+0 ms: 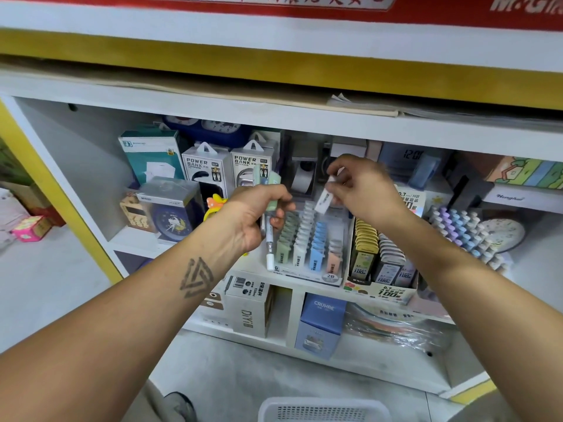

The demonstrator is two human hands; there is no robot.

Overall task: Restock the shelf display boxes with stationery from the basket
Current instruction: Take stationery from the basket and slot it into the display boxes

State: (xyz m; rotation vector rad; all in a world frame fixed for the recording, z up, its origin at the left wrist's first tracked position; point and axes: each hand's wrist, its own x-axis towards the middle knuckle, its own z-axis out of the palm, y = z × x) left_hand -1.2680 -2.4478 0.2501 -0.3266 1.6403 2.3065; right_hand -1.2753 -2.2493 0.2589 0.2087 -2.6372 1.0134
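Observation:
My left hand [254, 216] grips a small bunch of stationery [268, 190]: a green lead case and a white pen that points down in front of the shelf. My right hand [362, 190] pinches a white lead case [323, 200] just above the back rows of the clear display box [307, 277], which holds rows of green, white, blue and peach lead cases. To its right stands a second display box [380, 292] with yellow and grey lead cases. The white basket [323, 409] sits on the floor at the bottom edge of view.
Power bank packs [207, 169], a blue alarm clock [172, 222] and boxed goods fill the shelf's left side. A rack of pastel erasers [466, 233] stands at the right. Cup boxes [249, 309] and a blue box [323, 324] occupy the shelf below.

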